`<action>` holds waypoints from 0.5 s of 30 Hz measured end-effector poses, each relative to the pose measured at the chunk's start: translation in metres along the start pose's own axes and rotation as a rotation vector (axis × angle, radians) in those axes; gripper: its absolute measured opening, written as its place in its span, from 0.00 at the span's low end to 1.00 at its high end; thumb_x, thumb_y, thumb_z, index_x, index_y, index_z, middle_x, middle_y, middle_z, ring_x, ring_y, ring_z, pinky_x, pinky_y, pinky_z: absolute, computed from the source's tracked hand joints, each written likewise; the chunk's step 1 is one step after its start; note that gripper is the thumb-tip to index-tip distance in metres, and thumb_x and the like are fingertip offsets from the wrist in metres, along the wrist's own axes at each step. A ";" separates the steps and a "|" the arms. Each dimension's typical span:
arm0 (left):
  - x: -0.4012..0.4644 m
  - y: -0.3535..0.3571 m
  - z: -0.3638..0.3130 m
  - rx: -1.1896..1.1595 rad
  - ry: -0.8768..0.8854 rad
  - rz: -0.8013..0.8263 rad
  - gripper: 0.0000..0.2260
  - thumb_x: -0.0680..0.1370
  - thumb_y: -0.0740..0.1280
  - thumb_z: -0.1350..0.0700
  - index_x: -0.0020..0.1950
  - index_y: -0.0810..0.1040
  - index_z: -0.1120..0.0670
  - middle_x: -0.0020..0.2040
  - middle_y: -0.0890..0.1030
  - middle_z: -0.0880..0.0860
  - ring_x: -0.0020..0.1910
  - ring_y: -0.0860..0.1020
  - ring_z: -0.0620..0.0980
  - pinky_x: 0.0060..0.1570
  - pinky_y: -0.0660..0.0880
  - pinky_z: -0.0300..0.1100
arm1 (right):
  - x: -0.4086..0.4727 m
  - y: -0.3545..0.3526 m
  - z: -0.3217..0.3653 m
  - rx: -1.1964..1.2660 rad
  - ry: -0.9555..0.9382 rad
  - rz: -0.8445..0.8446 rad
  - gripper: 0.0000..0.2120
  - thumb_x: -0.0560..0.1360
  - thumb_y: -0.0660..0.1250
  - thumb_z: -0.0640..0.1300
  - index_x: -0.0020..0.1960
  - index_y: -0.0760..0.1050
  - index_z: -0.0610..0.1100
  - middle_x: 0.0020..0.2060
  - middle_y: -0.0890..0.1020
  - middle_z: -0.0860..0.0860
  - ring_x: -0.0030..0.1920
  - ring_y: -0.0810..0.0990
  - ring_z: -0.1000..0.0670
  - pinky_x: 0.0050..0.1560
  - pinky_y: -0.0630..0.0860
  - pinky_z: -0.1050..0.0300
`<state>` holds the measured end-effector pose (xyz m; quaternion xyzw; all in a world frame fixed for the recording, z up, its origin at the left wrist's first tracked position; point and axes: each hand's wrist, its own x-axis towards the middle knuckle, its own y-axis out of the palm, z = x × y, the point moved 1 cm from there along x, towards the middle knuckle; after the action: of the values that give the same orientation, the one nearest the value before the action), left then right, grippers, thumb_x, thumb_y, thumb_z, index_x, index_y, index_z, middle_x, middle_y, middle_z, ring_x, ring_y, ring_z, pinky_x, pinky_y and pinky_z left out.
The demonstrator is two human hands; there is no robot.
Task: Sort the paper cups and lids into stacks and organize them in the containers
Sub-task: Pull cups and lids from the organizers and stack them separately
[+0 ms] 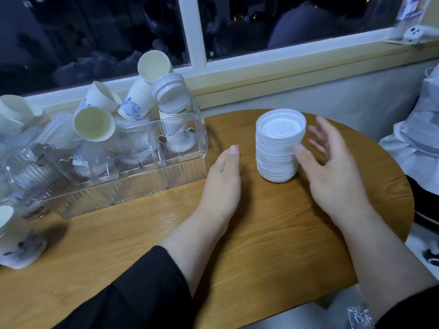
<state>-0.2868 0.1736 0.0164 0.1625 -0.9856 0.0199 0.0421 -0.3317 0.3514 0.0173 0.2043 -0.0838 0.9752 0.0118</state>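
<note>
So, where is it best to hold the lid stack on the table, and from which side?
Grip the lid stack low on its sides, both hands pressing from left and right. It stands upright but loose and uneven, so a top grip would probably lift only some lids.

A stack of lids (279, 148) stands on the table (273, 233) toward its far edge; the container (133, 172) holding cups (95, 124) sits left of it, along the far-left edge
</note>
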 end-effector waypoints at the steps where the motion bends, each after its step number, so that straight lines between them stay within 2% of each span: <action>1: -0.004 -0.008 -0.003 0.005 0.004 -0.027 0.18 0.70 0.60 0.29 0.53 0.80 0.34 0.58 0.81 0.43 0.61 0.76 0.43 0.70 0.71 0.58 | -0.003 -0.001 0.007 0.004 -0.038 -0.063 0.28 0.79 0.68 0.48 0.76 0.63 0.51 0.68 0.74 0.55 0.67 0.73 0.60 0.55 0.72 0.74; 3: -0.014 -0.027 -0.009 0.033 0.033 -0.088 0.13 0.72 0.62 0.33 0.48 0.82 0.35 0.50 0.84 0.47 0.53 0.80 0.45 0.64 0.75 0.60 | -0.010 -0.002 0.022 0.029 -0.144 -0.185 0.18 0.80 0.66 0.46 0.70 0.71 0.52 0.58 0.79 0.56 0.59 0.77 0.57 0.51 0.74 0.71; 5: -0.026 -0.052 -0.018 0.094 0.092 -0.155 0.10 0.75 0.62 0.38 0.47 0.82 0.36 0.50 0.86 0.49 0.52 0.83 0.47 0.61 0.77 0.59 | -0.019 0.003 0.039 0.041 -0.231 -0.224 0.12 0.81 0.65 0.47 0.62 0.73 0.59 0.53 0.80 0.58 0.56 0.79 0.54 0.53 0.78 0.62; 8: -0.045 -0.096 -0.029 0.117 0.116 -0.201 0.08 0.81 0.65 0.48 0.47 0.83 0.46 0.47 0.87 0.50 0.52 0.84 0.48 0.61 0.77 0.57 | -0.036 0.015 0.061 -0.020 -0.293 -0.209 0.09 0.81 0.65 0.51 0.60 0.74 0.62 0.54 0.81 0.54 0.57 0.79 0.56 0.61 0.76 0.52; 11: -0.063 -0.140 -0.036 0.170 0.103 -0.253 0.08 0.82 0.64 0.54 0.49 0.82 0.51 0.46 0.86 0.50 0.47 0.84 0.46 0.56 0.79 0.51 | -0.054 0.032 0.080 -0.025 -0.334 -0.204 0.08 0.81 0.64 0.54 0.59 0.76 0.59 0.54 0.81 0.50 0.56 0.80 0.46 0.61 0.76 0.40; 12: -0.068 -0.154 -0.038 0.200 0.106 -0.266 0.07 0.82 0.64 0.54 0.49 0.82 0.51 0.45 0.86 0.49 0.46 0.84 0.45 0.54 0.79 0.50 | -0.059 0.041 0.089 -0.019 -0.320 -0.168 0.07 0.81 0.64 0.53 0.58 0.77 0.60 0.54 0.82 0.51 0.55 0.81 0.46 0.60 0.76 0.42; 15: -0.081 -0.190 -0.038 0.325 0.100 -0.287 0.08 0.82 0.65 0.52 0.47 0.82 0.50 0.43 0.85 0.47 0.46 0.83 0.47 0.52 0.78 0.48 | -0.071 0.081 0.110 -0.082 -0.268 0.038 0.10 0.79 0.66 0.46 0.53 0.77 0.61 0.52 0.82 0.56 0.54 0.80 0.54 0.52 0.74 0.68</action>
<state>-0.1466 0.0219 0.0516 0.3044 -0.9329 0.1804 0.0668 -0.2277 0.2535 0.0749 0.3307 -0.1284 0.9349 -0.0096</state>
